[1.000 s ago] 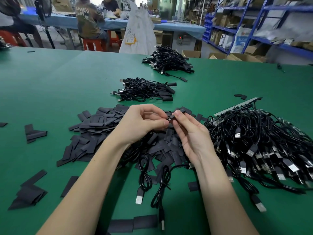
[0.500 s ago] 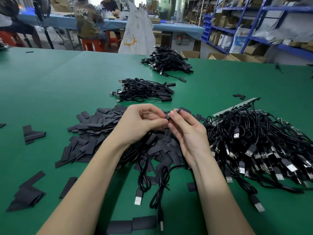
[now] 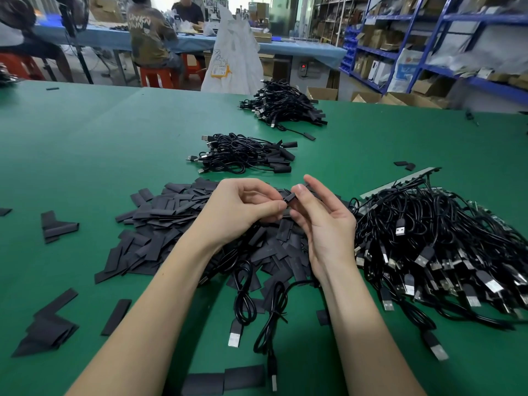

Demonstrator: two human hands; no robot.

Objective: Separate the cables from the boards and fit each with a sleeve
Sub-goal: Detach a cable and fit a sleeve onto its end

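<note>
- The left hand point(image 3: 243, 212) and right hand point(image 3: 323, 221) are meeting fingertip to fingertip above the sleeve pile point(image 3: 177, 224), both pinching one small flat black sleeve point(image 3: 290, 198).
- The left fingers are curling in tight; the right thumb is pressing the sleeve while the other right fingers are spreading loosely.
- The sleeves are lying as matte black, flat rectangular strips, heaped on the smooth green table point(image 3: 85, 144).
- Glossy thin black cables point(image 3: 445, 247) with silver USB plugs are tangling in a mound to the right, just beside the right hand, against a pale board strip point(image 3: 400, 182).
- Two coiled cables point(image 3: 257, 307) are trailing below the wrists.
- Two finished bundles point(image 3: 243, 154) are sitting farther back.
- Compared with a moment ago, the right fingers are opening wider and the sleeve is sitting slightly higher.
</note>
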